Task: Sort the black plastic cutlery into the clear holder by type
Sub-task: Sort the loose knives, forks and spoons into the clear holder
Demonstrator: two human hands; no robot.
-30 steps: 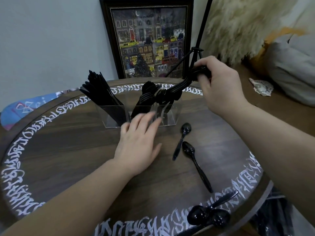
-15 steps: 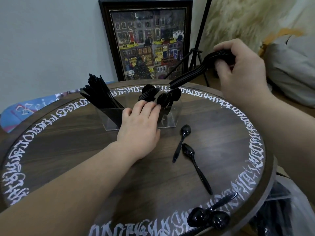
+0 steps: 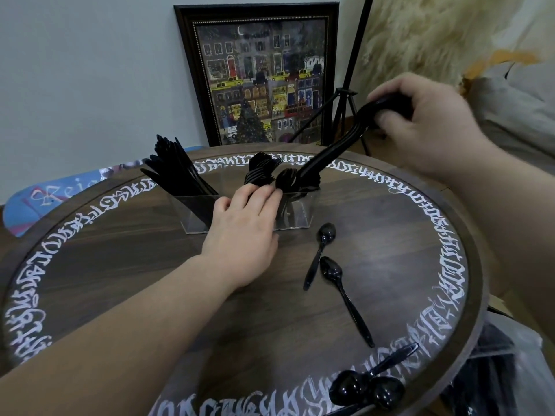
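Round table [image 3: 120, 265]: right hand [image 3: 420, 121] grips spoon bundle [image 3: 330, 151], apparently over holder [image 3: 294, 217].

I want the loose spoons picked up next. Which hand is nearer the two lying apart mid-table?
Left. The left hand rests against the clear holder, just beside the two loose spoons; the right hand is raised beyond them, gripping a spoon bundle.

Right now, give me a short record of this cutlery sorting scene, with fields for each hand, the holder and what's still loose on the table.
left hand: fingers straight, resting against the front of the clear holder
right hand: grips a bundle of spoons by the handles, bowls down at the holder's right compartment
holder contents: knives left, forks middle
loose spoons: two spoons right of the left hand, a spoon pile at the near edge
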